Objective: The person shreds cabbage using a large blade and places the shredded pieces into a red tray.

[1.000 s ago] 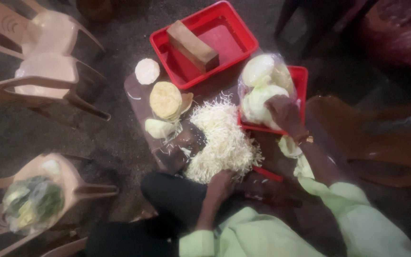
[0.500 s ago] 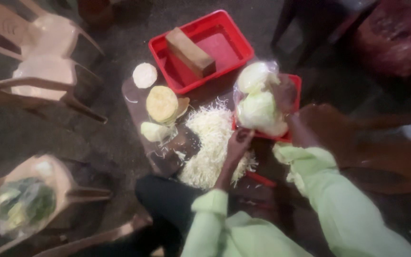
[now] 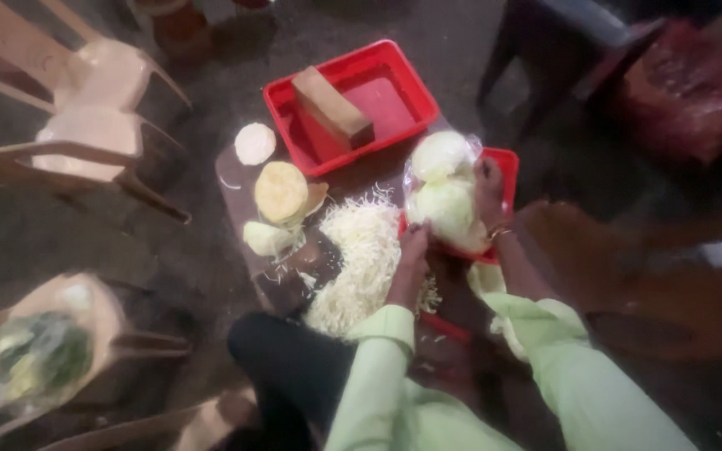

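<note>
Left hand grips the near lower edge of the clear plastic bag of cabbages; right hand clasps its far side, so both steady the load, likely to stop it rolling. Bag sits in a small red tray, just right of the shredded cabbage heap. Heads look pale green, rounded, glossy under the film. Beyond: cut cabbage halves, then a larger red tray holding a wooden block.

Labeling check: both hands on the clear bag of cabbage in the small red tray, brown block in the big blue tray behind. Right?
Not quite. The big tray holding the brown block is red, not blue, as the head view shows. The rest holds: left hand and right hand are on the clear bag of cabbage in the small red tray.
</note>
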